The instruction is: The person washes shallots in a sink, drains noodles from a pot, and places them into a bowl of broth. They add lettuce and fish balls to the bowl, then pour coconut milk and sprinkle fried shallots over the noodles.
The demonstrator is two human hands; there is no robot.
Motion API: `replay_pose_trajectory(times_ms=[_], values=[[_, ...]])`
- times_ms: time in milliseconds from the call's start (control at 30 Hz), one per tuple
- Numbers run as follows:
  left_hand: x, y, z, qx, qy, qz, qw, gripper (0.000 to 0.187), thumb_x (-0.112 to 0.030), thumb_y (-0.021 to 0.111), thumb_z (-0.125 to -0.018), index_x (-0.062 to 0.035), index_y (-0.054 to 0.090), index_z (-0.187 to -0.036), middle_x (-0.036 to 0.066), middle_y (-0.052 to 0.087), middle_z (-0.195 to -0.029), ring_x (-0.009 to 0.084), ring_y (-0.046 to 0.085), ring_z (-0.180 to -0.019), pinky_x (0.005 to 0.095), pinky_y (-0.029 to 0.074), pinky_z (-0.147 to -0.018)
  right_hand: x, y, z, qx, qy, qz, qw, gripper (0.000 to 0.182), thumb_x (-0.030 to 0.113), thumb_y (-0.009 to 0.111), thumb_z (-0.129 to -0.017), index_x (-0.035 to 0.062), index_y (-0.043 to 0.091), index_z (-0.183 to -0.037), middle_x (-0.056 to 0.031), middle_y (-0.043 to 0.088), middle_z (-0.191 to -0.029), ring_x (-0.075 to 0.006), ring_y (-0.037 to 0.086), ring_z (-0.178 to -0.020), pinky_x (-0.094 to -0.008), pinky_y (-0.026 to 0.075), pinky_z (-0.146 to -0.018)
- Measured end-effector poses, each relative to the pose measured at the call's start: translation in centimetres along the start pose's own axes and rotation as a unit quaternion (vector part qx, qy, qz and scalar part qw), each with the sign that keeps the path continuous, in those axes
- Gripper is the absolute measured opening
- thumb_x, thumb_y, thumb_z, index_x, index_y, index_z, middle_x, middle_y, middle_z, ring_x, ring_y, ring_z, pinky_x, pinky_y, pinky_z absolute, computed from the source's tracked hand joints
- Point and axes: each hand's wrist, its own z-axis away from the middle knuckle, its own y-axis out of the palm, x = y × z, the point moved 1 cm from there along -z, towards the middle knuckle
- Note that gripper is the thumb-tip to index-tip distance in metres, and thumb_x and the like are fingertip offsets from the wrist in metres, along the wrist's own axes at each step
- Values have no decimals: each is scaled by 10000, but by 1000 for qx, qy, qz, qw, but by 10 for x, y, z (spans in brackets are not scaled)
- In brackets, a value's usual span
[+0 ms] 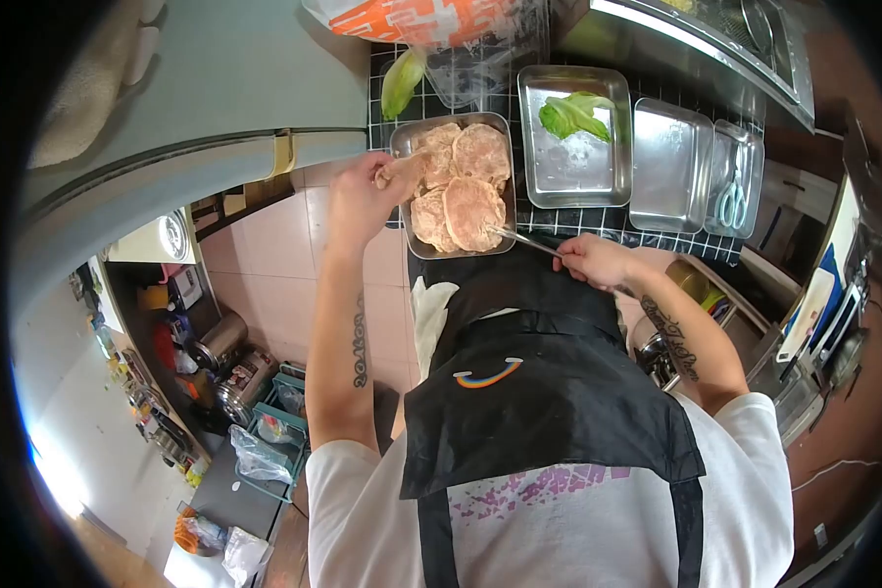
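Standing at 7 o'clock from the metal meat tray (pixel 407 137), a blue-green rack (pixel 282 431) holds clear plastic bags. At 9 o'clock the left hand (pixel 360 191) reaches in to the tray's edge, its fingers bunched near something pale and coated; I cannot tell whether they clasp a piece or only carry the coating. A green leaf (pixel 402 83) lies at 11 o'clock, and an orange-and-white bag (pixel 412 20) sits at 12.

The tray itself holds pale pink, round pieces (pixel 478 152) that look like coated meat. The four largest lie roughly at its own 11, 1, 5 and 7 o'clock, the one at 5 overlapping its neighbour at 7. On that piece at 5 rests the tip of a thin metal utensil (pixel 532 242), sloping down towards 4 o'clock. Below, at 5 o'clock, hangs a black apron (pixel 549 412) with a small rainbow.

At 2 o'clock a second tray (pixel 563 181) carries another leaf (pixel 573 115). Out at 4 o'clock the right hand (pixel 595 262) is clamped around the utensil's far end. Towards 3 o'clock come a third tray (pixel 668 196), then a narrower one (pixel 752 157) with blue-handled scissors (pixel 731 203).
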Motion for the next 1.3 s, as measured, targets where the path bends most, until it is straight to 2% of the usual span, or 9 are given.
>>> replay_pose_trajectory(times_ms=[167, 300, 433, 533, 600, 667, 933, 1100, 1300], values=[[9, 33, -7, -65, 201, -135, 968, 241, -168, 734, -749, -90, 664, -966, 101, 663, -944, 310, 656, -884, 440, 511, -786, 13, 8, 8, -18, 61, 25, 998, 267, 190, 450, -1000, -8, 628, -1003, -28, 506, -599, -140, 498, -396, -314, 446, -381], [22, 75, -1, -44, 246, -221, 943, 238, -164, 748, -740, -103, 663, -954, 77, 661, -926, 282, 642, -834, 421, 489, -748, 17, 5, 16, -31, 92, 140, 985, 314, 219, 445, -988, -28, 639, -985, -103, 610, -639, -199, 592, -442, -359, 518, -440], [32, 93, 27, -5, 264, -198, 944, 282, -161, 733, -748, -128, 680, -1024, 30, 666, -1028, 232, 631, -952, 393, 449, -846, 36, 4, 48, -94, 83, 234, 964, 332, 256, 440, -965, 6, 656, -1001, -184, 703, -779, -285, 691, -564, -426, 568, -571], [39, 96, 28, -43, 263, -185, 946, 291, -127, 692, -766, -154, 686, -1055, 9, 665, -1069, 212, 627, -968, 399, 447, -838, 35, 7, 41, -115, -32, 330, 937, 324, 270, 467, -965, 13, 656, -1022, -231, 714, -918, -410, 704, -853, -497, 553, -803], [43, 94, 23, -36, 273, -215, 937, 302, -96, 686, -769, -166, 693, -1063, -12, 664, -1088, 212, 622, -990, 396, 445, -847, 47, 17, 29, -126, -44, 348, 928, 332, 257, 467, -964, -16, 650, -1013, -247, 710, -924, -425, 695, -882, -506, 546, -822], [50, 91, 18, -51, 268, -224, 936, 283, -99, 694, -775, -161, 706, -1051, -3, 669, -1089, 217, 618, -1000, 394, 451, -853, 53, 25, 16, -151, -68, 384, 909, 340, 195, 443, -965, -86, 632, -996, -288, 698, -923, -436, 693, -898, -515, 547, -827], [38, 70, 46, -62, 219, -117, 967, 317, -115, 745, -791, -100, 715, -1106, 66, 660, -1131, 290, 603, -1050, 415, 473, -905, 49, 35, 2, -205, -109, 443, 866, 281, 124, 472, -918, -76, 632, -1034, -276, 704, -857, -423, 709, -840, -506, 566, -770], [42, 66, 75, -128, 68, 47, 988, 308, -96, 757, -826, -32, 697, -1122, 126, 637, -1069, 282, 600, -1019, 394, 488, -893, 30, 22, 16, -205, -84, 431, 875, 320, 218, 495, -974, -37, 587, -1144, -250, 701, -884, -458, 687, -834, -535, 553, -790], [1, 71, 79, -49, 8, 118, 992, 309, -104, 741, -844, -10, 683, -1132, 117, 648, -1082, 245, 617, -952, 349, 500, -810, -49, -3, 118, -313, -88, 133, 936, 375, 261, 600, -918, 28, 592, -1211, -197, 682, -839, -343, 672, -774, -439, 524, -725]])
